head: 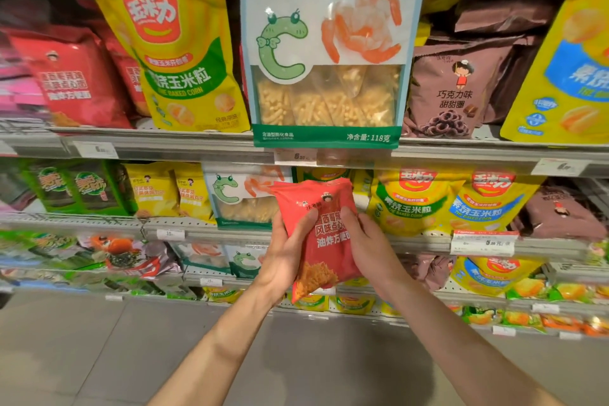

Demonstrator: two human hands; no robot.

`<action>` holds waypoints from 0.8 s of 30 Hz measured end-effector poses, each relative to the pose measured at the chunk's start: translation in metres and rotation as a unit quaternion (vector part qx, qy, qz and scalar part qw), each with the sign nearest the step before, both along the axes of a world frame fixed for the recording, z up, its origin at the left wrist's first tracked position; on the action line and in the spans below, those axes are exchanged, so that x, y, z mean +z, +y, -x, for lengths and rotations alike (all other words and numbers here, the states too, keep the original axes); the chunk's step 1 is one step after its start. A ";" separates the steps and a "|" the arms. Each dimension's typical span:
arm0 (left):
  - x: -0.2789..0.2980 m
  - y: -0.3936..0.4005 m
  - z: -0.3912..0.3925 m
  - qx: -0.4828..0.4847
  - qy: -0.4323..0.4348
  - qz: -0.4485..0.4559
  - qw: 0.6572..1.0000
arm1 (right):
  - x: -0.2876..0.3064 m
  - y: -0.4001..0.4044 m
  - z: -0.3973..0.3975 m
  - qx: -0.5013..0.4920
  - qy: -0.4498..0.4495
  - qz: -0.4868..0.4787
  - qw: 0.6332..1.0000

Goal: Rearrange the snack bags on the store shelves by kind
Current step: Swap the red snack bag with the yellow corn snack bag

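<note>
— Where's the red noodle-snack bag (pixel 318 234)?
— Mid-air at six o'clock below the shrimp-stick bag (pixel 329 53).
— Grip?
— Left hand (pixel 286 252) and right hand (pixel 369 245) both curl round its edges, thumbs pressing its front.

"GAO GAI XIAO SHOU ZHI XIA TIAO", "118" on shrimp-stick bag (pixel 331 43)
</note>
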State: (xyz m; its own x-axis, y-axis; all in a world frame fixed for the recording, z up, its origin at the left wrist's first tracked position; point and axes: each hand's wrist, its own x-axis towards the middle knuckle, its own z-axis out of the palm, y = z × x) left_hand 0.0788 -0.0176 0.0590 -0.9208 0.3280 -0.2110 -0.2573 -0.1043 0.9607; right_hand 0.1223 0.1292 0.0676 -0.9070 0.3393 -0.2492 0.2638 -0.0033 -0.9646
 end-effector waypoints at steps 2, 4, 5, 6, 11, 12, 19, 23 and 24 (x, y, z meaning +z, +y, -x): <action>0.011 -0.017 -0.008 -0.001 0.023 -0.021 1.000 | 0.012 -0.018 -0.010 -0.008 0.012 -0.006 1.000; 0.024 -0.038 -0.015 -0.010 0.048 -0.037 0.998 | 0.029 -0.039 -0.019 -0.008 0.022 -0.011 1.000; 0.032 -0.050 -0.017 -0.016 0.059 -0.041 0.997 | 0.037 -0.052 -0.023 -0.006 0.030 -0.018 0.999; 0.040 -0.063 -0.019 -0.022 0.066 -0.049 0.996 | 0.045 -0.064 -0.025 -0.007 0.039 -0.023 0.999; 0.085 -0.131 -0.009 0.013 0.071 -0.076 0.994 | 0.090 -0.130 -0.024 -0.026 0.094 -0.035 0.995; 0.093 -0.143 -0.004 0.014 0.075 -0.076 0.994 | 0.099 -0.144 -0.021 -0.028 0.101 -0.037 0.994; 0.154 -0.217 0.029 0.024 0.139 -0.080 0.987 | 0.160 -0.217 0.017 -0.001 0.144 -0.030 0.989; 0.174 -0.244 0.051 0.028 0.153 -0.072 0.985 | 0.185 -0.241 0.044 0.032 0.158 -0.053 0.985; 0.178 -0.248 0.057 0.032 0.152 -0.068 0.986 | 0.188 -0.244 0.052 0.041 0.162 -0.055 0.984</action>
